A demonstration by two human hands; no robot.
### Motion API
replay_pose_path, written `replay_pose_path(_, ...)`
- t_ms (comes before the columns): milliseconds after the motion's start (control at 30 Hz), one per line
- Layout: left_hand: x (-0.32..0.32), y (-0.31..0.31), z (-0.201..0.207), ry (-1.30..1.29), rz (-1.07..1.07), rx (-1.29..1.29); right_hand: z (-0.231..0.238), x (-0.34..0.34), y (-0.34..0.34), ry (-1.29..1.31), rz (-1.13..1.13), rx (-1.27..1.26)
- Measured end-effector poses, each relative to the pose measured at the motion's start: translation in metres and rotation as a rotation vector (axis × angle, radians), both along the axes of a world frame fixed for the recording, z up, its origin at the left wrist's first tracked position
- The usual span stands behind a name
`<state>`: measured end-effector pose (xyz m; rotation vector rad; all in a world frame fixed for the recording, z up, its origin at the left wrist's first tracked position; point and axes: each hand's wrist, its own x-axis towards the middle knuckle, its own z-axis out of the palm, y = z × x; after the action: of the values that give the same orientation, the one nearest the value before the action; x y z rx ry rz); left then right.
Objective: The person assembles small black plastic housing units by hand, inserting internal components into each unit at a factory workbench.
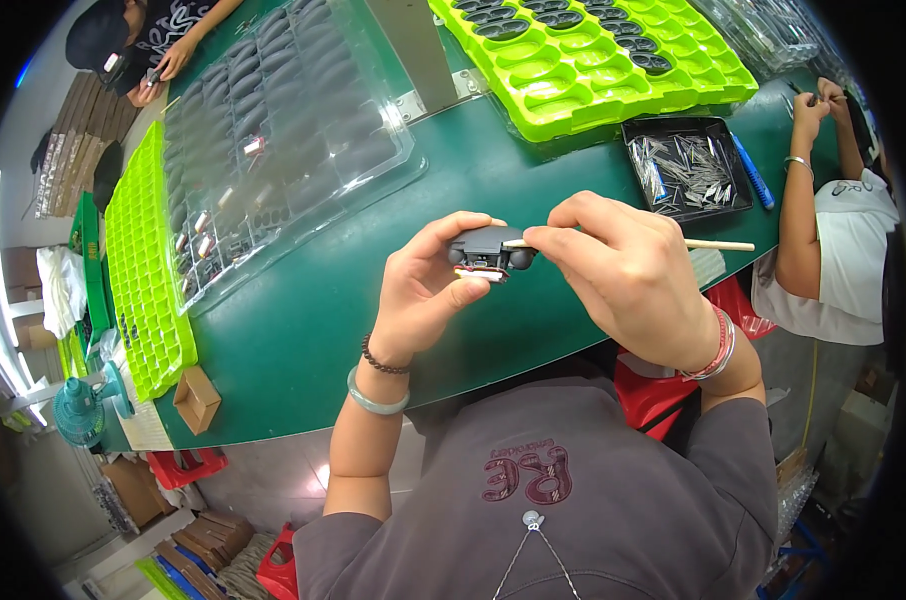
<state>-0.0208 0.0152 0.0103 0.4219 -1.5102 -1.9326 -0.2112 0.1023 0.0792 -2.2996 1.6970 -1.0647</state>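
My left hand (418, 290) grips a small black electronic housing (485, 240) between thumb and fingers, above the green table. Along its near side there are dark round parts, a small socket and a whitish, red-edged piece (480, 273) by my thumb. My right hand (628, 265) pinches a thin pale wooden stick (718, 244). One end of the stick meets the right part of the housing; the other sticks out past my knuckles. Part of the housing is hidden behind my left fingers.
A black tray (708, 213) of small metal pieces lies right, beside a blue tool (753, 172). Lime-green trays (548, 85) and a clear tray (403, 170) with black shells stand beyond. A cardboard box (197, 400) and fan (80, 412) are left. Two people work nearby.
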Motion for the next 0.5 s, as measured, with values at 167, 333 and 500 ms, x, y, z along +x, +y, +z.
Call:
replay_pose_path(167, -0.0004, 0.0015, 0.0000, -0.044, 0.038, 0.001, 0.0005, 0.0004, -0.0007, 0.116, -0.012, -0.018)
replay_pose_path(333, -0.0021, 0.0037, 0.0003, -0.043, 0.051, 0.004, 0.0004, 0.0031, -0.0019, 0.141, -0.019, 0.029)
replay_pose_path(500, -0.0028, 0.0059, -0.0049, -0.009, 0.088, 0.018, -0.0029, 0.0010, -0.0079, 0.128, 0.004, 0.147)
